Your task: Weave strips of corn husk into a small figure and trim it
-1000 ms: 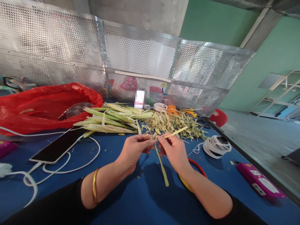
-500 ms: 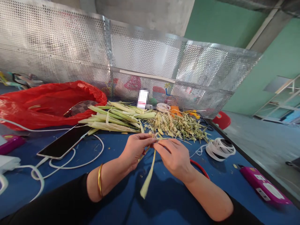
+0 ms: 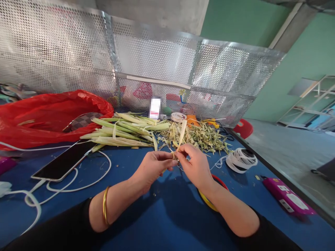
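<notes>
In the middle of the head view, my left hand (image 3: 151,170) pinches a small piece of wound or braided husk, mostly hidden by the fingers. My right hand (image 3: 195,167) meets it fingertip to fingertip, closed on a pale corn husk strip (image 3: 182,134) whose wide end points up and away. Just beyond my hands lie a heap of long green-yellow husks (image 3: 123,129) on the left and a pile of shredded, dried plant bits (image 3: 204,139) on the right. Under my right forearm lies a red and yellow ring (image 3: 209,202), partly covered.
A blue table (image 3: 167,216) carries a red plastic bag (image 3: 52,104), a phone (image 3: 64,162) with a white cable, a spool of white cord (image 3: 241,160) and a purple packet (image 3: 288,196). Behind stands a perforated metal screen (image 3: 157,52).
The husk strip hung down toward me between my hands; now it stands upward beyond them. My right hand has turned with it. The view has shifted slightly to the right.
</notes>
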{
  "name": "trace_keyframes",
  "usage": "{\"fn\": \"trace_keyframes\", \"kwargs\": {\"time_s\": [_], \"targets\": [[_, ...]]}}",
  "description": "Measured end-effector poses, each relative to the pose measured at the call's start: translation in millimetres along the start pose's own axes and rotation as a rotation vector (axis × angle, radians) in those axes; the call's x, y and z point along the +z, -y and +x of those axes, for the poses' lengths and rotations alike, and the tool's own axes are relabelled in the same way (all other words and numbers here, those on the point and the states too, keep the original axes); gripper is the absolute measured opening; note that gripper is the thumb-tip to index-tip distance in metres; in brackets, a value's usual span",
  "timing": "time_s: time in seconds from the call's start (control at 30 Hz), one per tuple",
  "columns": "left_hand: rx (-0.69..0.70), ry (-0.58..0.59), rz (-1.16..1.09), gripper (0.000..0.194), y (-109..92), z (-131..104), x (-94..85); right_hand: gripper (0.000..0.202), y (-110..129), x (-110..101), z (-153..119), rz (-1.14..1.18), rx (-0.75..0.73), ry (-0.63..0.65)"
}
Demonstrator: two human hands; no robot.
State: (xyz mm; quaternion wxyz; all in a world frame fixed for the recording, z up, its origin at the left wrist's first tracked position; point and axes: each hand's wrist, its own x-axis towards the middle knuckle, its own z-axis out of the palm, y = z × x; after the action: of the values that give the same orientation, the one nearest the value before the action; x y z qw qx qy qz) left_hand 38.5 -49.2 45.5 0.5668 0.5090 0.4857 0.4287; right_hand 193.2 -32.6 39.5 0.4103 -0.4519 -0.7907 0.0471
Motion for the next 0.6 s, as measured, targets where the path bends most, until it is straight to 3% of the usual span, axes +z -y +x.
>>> {"fn": "trace_keyframes", "kwargs": {"time_s": [0.37,0.6], "targets": [[0.114,-0.097,0.012,0.016,9,1,6.8,0.018,0,2,3,0.196,0.269,0.112],[0.08,-0.161,-0.145,0.013,2,5,1.6,0.027,0,-17,13,0.39,0.333,0.254]]}}
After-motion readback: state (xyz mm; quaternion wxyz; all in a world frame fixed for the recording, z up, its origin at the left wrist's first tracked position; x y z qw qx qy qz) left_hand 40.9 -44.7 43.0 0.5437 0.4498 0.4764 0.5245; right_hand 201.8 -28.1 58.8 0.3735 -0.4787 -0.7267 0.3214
